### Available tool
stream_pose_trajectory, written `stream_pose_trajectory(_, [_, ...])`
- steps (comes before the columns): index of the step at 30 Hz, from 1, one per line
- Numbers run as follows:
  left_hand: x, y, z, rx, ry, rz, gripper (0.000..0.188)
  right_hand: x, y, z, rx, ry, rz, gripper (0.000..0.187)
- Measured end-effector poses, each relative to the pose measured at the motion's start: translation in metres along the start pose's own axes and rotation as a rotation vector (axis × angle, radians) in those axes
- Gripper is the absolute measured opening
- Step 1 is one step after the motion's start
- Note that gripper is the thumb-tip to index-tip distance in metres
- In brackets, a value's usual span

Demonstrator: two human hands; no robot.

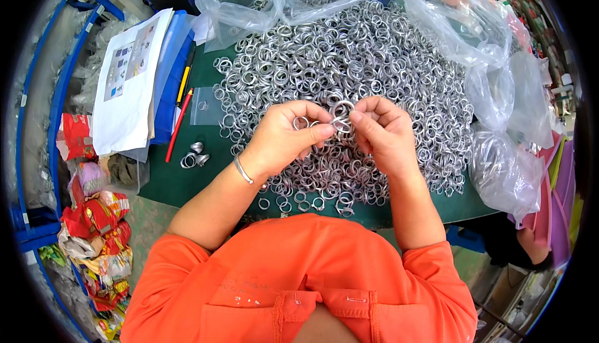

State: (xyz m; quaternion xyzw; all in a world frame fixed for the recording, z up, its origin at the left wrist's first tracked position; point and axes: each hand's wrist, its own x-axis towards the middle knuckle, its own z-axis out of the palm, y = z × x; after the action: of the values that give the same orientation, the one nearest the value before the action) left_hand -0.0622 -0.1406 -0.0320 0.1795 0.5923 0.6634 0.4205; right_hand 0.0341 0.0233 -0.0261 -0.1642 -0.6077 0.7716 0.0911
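The person's left hand had thumb and fingertips pinched on a few rings, silvery ones, held up over the near part of the heap; the right hand met it from the other side, thumb and forefinger closed on the same little cluster, though I could not tell which ring belonged to which grip; one more ring hung about the left fingers; the two hands were near each other, with the rings bridging them.

The heap, all such rings, spread over the green table; a few strays lay along its near edge, in front of the orange shirt; off to the left, apart from the rest, sat a small cluster of metal pieces; beyond it lay a red pencil, a yellow-and-black pen and a flat clear packet; further left, white sheets rested over a blue folder; clear plastic bags slumped around the heap's far and right sides; a bangle circled the left wrist.
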Motion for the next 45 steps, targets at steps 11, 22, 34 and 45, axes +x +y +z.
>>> stream_pose_trajectory(11, [-0.004, -0.002, 0.001, -0.292, -0.001, 0.005, 0.010, 0.000, 0.015, -0.018, 1.030, -0.202, 0.184, 0.012])
stream_pose_trajectory(22, [-0.011, -0.003, 0.002, -0.368, 0.024, -0.057, 0.014, -0.013, 0.015, 0.006, 0.015, -0.131, 0.030, 0.012])
stream_pose_trajectory(34, [-0.011, -0.012, 0.005, -0.355, 0.097, -0.007, 0.015, -0.018, 0.020, 0.010, -0.346, -0.059, -0.314, 0.016])
stream_pose_trajectory(45, [-0.017, -0.009, 0.005, -0.438, -0.107, -0.117, 0.031, -0.020, 0.010, -0.001, 0.283, -0.239, -0.102, 0.008])
